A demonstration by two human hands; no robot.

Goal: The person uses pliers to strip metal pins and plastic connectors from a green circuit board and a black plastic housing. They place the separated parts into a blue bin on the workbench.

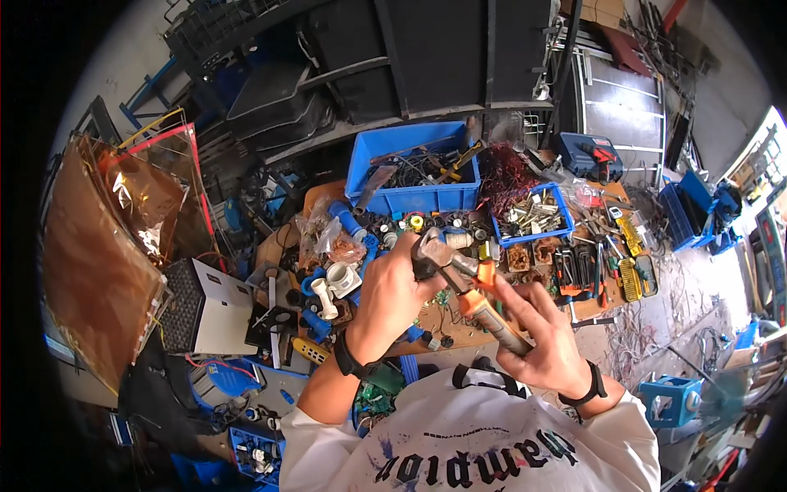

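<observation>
In front of my chest, above the near edge of the cluttered table, my right hand [548,338] grips a pair of pliers [492,318] with orange and grey handles. Its fingers reach over the upper handle, and the lower handle runs into the palm. The metal head points up and to the left, toward my left hand [389,293]. That hand is closed at the jaw end, with thumb and fingers round a small dark piece that the fingers partly hide. I cannot tell whether the jaws bite on this piece.
Beyond my hands, a large blue bin [418,199] holds tools. To its right are a small blue crate [533,238] of metal parts and a hex key set [579,271]. White pipe fittings [326,299] lie left of my left hand. A white box [221,307] stands farther left.
</observation>
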